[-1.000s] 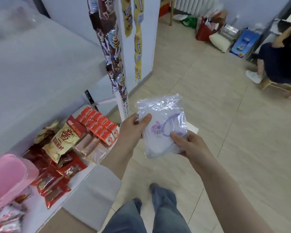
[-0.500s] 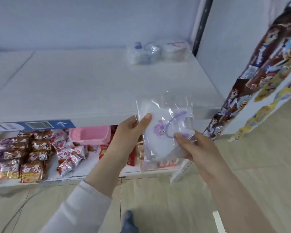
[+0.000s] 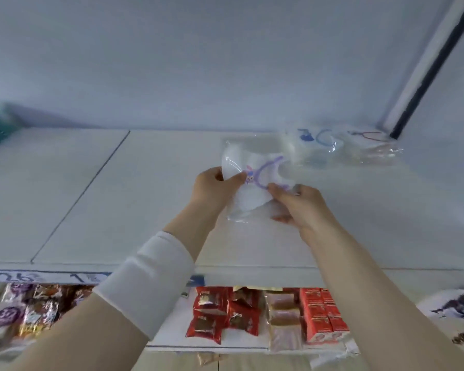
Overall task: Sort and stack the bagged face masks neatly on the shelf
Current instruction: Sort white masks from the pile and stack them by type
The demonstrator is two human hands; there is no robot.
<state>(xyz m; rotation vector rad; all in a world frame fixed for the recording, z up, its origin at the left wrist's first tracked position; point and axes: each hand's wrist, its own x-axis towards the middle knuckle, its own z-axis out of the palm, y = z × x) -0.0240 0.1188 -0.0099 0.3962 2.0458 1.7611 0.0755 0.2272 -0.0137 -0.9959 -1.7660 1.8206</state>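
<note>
The left grip (image 3: 217,189) and the right grip (image 3: 302,207) both pinch one bagged mask (image 3: 252,200), thumbs on top and fingers curled under the clear wrapper. The left takes the bag's 9 o'clock edge beside a purple bunny print, and the right takes its 4 o'clock corner near the purple ear loop. The bag lies low over the white shelf (image 3: 145,196); I cannot tell whether it touches the board. At 1 o'clock from it, just beside its far corner, sits a blue-looped bag (image 3: 312,147). A red-looped bag (image 3: 371,145) lies at 3 o'clock of that one, against the dark post (image 3: 434,62). A white sleeve (image 3: 150,285) covers the left forearm. At 6 o'clock, on the tier below, lie red packets (image 3: 220,314) and red boxes (image 3: 322,314).
</note>
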